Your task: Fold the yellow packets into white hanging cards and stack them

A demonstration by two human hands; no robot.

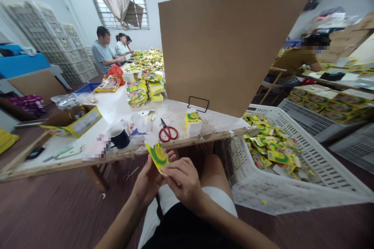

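Between my two hands, above my lap and just off the table's near edge, is a small yellow packet (158,154) with a green ring-shaped print and a pale flap at its upper end. My left hand (149,181) supports it from the left and below, fingers curled behind it. The fingers of my right hand (182,179) close on its lower right corner. On the table beyond lie red-handled scissors (168,134). To their right stands a stack of white cards (193,125) with a yellow printed top.
A white crate (304,198) of yellow packets stands at right. A large cardboard sheet (228,46) rises from the table (108,105). A dark mug (119,138) and an open yellow box (87,122) are left. Co-workers sit behind and at right.
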